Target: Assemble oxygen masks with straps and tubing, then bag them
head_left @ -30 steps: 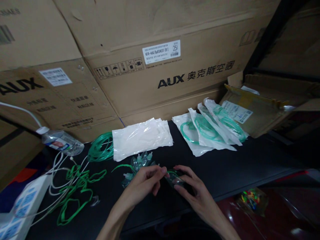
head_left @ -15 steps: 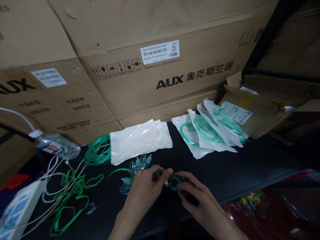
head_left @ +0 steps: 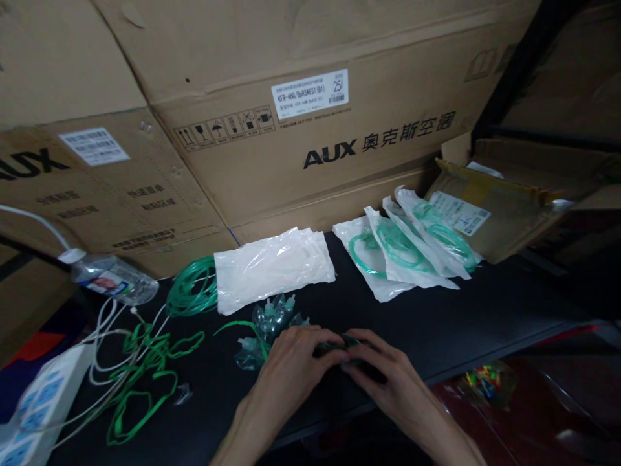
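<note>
Close to the table's front edge, my left hand (head_left: 301,357) and my right hand (head_left: 391,375) meet with fingers closed around a clear green oxygen mask (head_left: 350,339). Most of that mask is hidden behind my fingers. Just left of my left hand lie several similar clear masks (head_left: 274,315) in a small heap, with a thin green strap beside them. Behind the heap rests a stack of flat white pouches (head_left: 272,272). A coil of green tubing (head_left: 191,287) sits left of the stack.
Sealed pouches with green tubing (head_left: 402,249) lie at the back right, by an opened carton (head_left: 490,207). Green elastic straps (head_left: 145,372) tangle with white cables near a power strip (head_left: 53,395). A plastic bottle (head_left: 114,278) lies on the left. Large cardboard boxes (head_left: 310,188) wall the back.
My hands have drawn closer together around the mask, covering more of it. The green strap seen between my fingers earlier is now mostly hidden. The view has shifted slightly.
</note>
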Demonstrator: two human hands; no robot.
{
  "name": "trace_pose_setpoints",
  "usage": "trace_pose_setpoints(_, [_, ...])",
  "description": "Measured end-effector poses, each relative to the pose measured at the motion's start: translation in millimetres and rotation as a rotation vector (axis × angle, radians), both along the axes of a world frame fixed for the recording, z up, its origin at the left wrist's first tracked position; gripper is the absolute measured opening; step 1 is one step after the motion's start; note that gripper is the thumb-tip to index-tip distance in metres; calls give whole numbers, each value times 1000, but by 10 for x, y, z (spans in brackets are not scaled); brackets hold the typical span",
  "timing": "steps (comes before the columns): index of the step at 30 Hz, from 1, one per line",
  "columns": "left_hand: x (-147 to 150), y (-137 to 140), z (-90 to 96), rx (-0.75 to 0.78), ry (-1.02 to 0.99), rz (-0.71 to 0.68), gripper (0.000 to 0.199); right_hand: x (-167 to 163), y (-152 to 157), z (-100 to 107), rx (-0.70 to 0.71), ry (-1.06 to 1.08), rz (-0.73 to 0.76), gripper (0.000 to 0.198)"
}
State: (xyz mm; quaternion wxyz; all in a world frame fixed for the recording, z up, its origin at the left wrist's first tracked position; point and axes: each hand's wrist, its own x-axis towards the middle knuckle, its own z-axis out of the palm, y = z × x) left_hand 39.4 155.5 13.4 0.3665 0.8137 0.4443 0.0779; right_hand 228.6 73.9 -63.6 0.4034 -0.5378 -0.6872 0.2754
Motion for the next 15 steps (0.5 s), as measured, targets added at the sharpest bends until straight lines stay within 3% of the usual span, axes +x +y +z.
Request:
trace_pose_setpoints(6, [-102,-70,-56,-35,-9,-13,13,39,-15,28,-13,26,4,14])
trace_pose_setpoints(9, [-127,-108,-74,-13,-6,7,22,43,-31,36,-25,32,2,15])
trace_pose_setpoints(15, [-105,-82,-3,-67,-6,-129,15,34,-42,35,-42,30,9,15])
